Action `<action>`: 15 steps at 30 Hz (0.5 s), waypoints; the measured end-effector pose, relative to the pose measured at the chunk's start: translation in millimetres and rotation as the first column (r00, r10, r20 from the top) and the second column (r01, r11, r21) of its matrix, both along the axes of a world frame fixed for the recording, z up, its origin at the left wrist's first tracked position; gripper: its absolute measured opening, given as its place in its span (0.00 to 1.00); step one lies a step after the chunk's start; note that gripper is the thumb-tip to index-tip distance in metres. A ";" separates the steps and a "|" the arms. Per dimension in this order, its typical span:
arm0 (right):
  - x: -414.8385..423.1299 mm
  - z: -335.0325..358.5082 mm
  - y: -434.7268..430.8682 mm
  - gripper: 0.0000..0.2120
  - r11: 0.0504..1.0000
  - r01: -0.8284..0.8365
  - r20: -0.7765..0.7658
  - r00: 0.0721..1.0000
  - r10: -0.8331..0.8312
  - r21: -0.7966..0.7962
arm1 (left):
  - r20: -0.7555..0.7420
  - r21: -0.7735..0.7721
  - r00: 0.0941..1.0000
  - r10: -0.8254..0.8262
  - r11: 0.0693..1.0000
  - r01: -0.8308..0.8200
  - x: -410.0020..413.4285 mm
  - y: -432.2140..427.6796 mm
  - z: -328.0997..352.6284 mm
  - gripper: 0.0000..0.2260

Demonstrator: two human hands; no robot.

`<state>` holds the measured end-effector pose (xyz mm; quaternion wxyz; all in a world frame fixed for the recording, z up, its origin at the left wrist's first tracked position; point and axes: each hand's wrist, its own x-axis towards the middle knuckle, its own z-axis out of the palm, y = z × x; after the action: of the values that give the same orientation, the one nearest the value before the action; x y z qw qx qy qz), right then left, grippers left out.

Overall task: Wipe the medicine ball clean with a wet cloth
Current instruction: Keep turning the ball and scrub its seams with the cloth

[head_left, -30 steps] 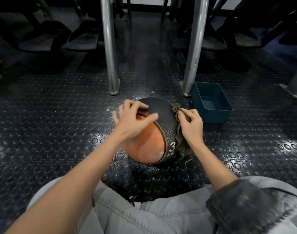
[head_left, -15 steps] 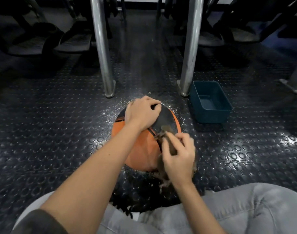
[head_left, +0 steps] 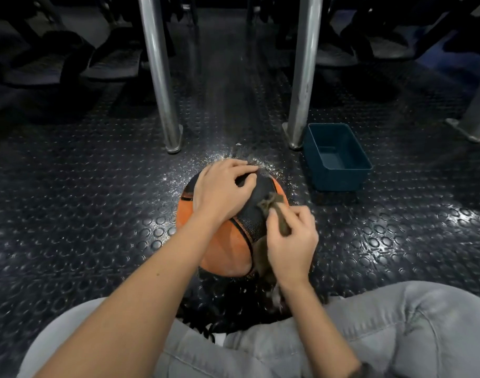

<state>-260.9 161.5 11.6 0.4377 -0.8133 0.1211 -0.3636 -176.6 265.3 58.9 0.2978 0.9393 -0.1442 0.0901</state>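
Pressing cloth (head_left: 271, 201) on medicine ball (head_left: 225, 252), right hand (head_left: 290, 241) grip pinching it, left hand (head_left: 219, 192) grip curled over the top

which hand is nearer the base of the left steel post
Left. The left hand grips the medicine ball on top, just short of the post; the right hand grips the cloth on the ball's near right side.

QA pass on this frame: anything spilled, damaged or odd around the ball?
Pale specks litter the floor just beyond the medicine ball, like splashed droplets or dust; which, I cannot tell. Otherwise nothing stands out.
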 end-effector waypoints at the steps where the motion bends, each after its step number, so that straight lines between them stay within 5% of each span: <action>1: 17.0 5.5 -10.8 0.10 0.999 0.018 -0.069 0.997 -0.016 0.039 | 0.027 -0.006 1.000 0.004 1.000 -0.004 -3.8 1.8 -2.4 0.12; 4: 42.2 6.7 -32.0 0.10 0.992 0.021 -0.226 0.974 0.008 0.124 | 0.075 -0.041 0.997 0.025 0.999 -0.022 -11.2 5.8 -7.6 0.12; 9: -36.5 -12.4 23.5 0.13 0.996 0.010 0.036 0.999 -0.014 0.087 | 0.066 -0.076 0.998 -0.004 0.997 0.009 -11.6 12.4 -6.5 0.13; 15: 14.8 5.5 -8.9 0.11 0.998 -0.022 -0.043 0.999 0.020 -0.053 | 0.100 -0.086 0.994 -0.044 0.995 0.053 -19.1 14.5 -8.5 0.16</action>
<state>-246.0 152.6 17.0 0.4169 -0.8334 0.1120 -0.3450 -195.7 279.8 50.4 0.3340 0.9158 -0.1773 0.1354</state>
